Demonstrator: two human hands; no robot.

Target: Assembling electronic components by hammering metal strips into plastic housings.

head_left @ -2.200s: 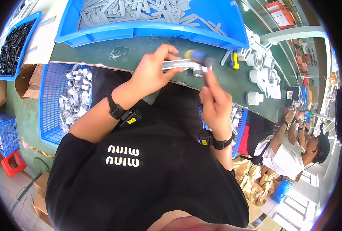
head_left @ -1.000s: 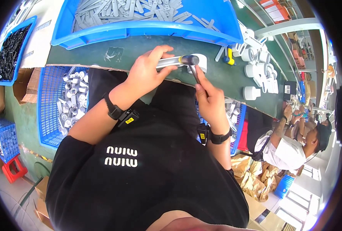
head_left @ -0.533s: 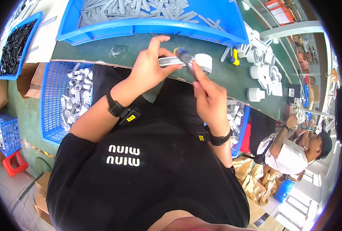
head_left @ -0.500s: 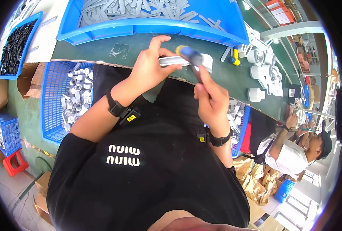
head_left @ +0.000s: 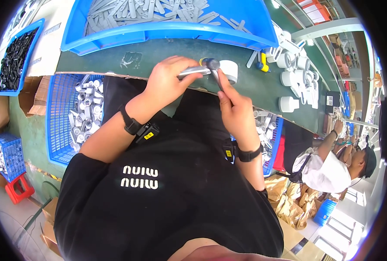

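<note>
My left hand point(head_left: 165, 80) is closed around the handle of a white plastic part point(head_left: 229, 71), whose round cup-like end lies to the right, over the bench near its front edge. In my right hand point(head_left: 237, 108) I grip the handle of a small mallet point(head_left: 212, 64) with a dark grey face and a yellow far end. Its head is at the part's handle, just left of the round end; whether they touch I cannot tell. The right forefinger stretches along the mallet's handle.
A large blue bin point(head_left: 167, 32) of flat grey strips stands beyond my hands. White parts point(head_left: 295, 78) and a yellow-and-black tool point(head_left: 263, 63) lie at right. Blue baskets point(head_left: 56, 117) of white parts flank my lap. A co-worker point(head_left: 321, 167) is at far right.
The mallet head, blurred before, is now sharp and sits slightly lower and left on the part. My left fingers, raised before, have folded down over the handle.
</note>
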